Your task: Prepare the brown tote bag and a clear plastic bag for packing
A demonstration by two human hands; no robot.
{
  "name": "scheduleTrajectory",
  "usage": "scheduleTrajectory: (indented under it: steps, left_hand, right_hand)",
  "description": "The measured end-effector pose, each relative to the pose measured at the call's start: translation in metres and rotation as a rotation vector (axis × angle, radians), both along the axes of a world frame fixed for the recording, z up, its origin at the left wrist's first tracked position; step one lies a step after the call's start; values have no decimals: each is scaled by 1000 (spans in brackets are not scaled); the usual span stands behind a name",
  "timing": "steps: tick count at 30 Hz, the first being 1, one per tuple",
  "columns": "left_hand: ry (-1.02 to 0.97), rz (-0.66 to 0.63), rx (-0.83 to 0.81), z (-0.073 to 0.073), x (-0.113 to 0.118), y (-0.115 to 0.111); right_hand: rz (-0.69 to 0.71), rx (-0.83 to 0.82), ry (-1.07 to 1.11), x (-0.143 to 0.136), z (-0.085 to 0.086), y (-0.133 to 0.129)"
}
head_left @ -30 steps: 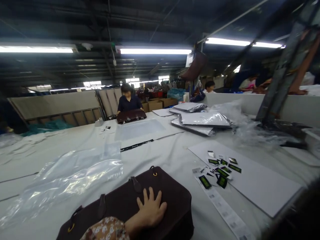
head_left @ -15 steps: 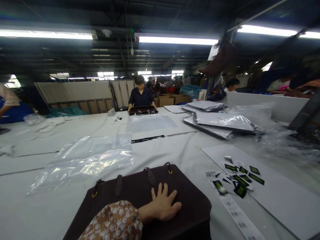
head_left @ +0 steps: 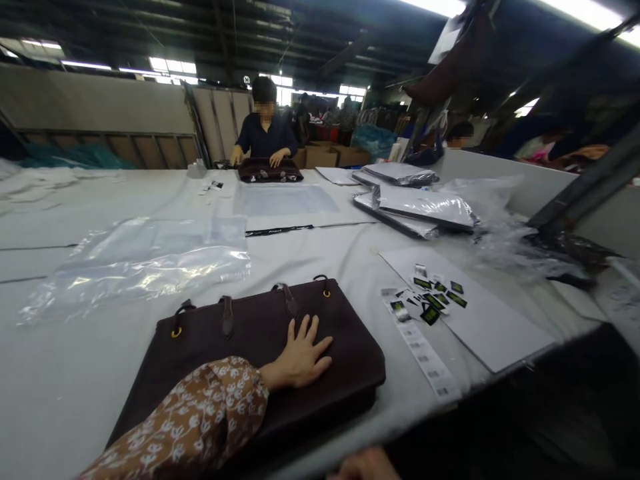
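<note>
A dark brown handbag [head_left: 260,353] lies flat on the white table [head_left: 65,373], close to the near edge, its two strap handles folded over its far rim. The left hand [head_left: 300,357] rests on the bag's upper face, palm down with the fingers spread apart, gripping nothing; its arm wears a brown flowered sleeve [head_left: 195,423]. Only a sliver of the right hand [head_left: 367,465] shows at the bottom edge of the view, and I cannot tell whether it is open or closed. To the left of the bag the table is bare cloth; just beyond it on the far left lies one clear plastic bag [head_left: 140,263], crumpled. To the right, near but not touching, a strip of labels [head_left: 417,343] and a scatter of small green-and-black tags [head_left: 433,300] sit on a white sheet [head_left: 480,320] that reaches the table's right edge. Farther off lie wrapped flat packages [head_left: 420,207]. At the far side a person [head_left: 265,133] has both hands on a second dark bag [head_left: 270,171].
</note>
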State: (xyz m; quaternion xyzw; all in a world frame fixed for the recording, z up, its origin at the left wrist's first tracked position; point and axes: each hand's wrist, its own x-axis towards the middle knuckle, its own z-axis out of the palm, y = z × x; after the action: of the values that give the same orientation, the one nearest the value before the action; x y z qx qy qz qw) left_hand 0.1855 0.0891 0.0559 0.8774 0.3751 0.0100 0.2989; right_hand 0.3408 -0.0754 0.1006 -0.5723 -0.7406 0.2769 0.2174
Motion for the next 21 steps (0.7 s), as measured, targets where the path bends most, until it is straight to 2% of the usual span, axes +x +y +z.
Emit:
scheduleTrajectory:
  steps: [2, 3, 4, 6, 8, 11, 13, 15, 18, 21]
  left_hand:
    - [-21, -7, 19, -3, 0, 2]
    - [-26, -13, 24, -3, 0, 4]
    - [-28, -25, 23, -2, -1, 7]
    - [-22, -63, 2, 2, -8, 12]
    - [-9, -101, -47, 10, -28, 11]
    - [12, -94, -153, 29, -80, -11]
    - [43, -65, -212, 40, -122, -38]
    - [151, -43, -174, 46, -158, -66]
    - [304, 1, -54, 38, -185, -96]
    - [308, 19, 22, 18, -187, -108]
  right_hand:
    - [-25, 70, -57, 16, 18, 24]
    - [50, 147, -140, 22, 24, 39]
    - [198, 182, -232, 25, 26, 56]
    - [515, 159, -371, 27, 20, 85]
    - [677, 83, -441, 25, 4, 105]
    - [671, 42, -529, 23, -23, 114]
    - [662, 68, -584, 25, -35, 112]
    - [660, 105, -623, 27, -42, 107]
    - [671, 171, -666, 26, -51, 101]
    - [664, 260, -652, 25, -65, 96]
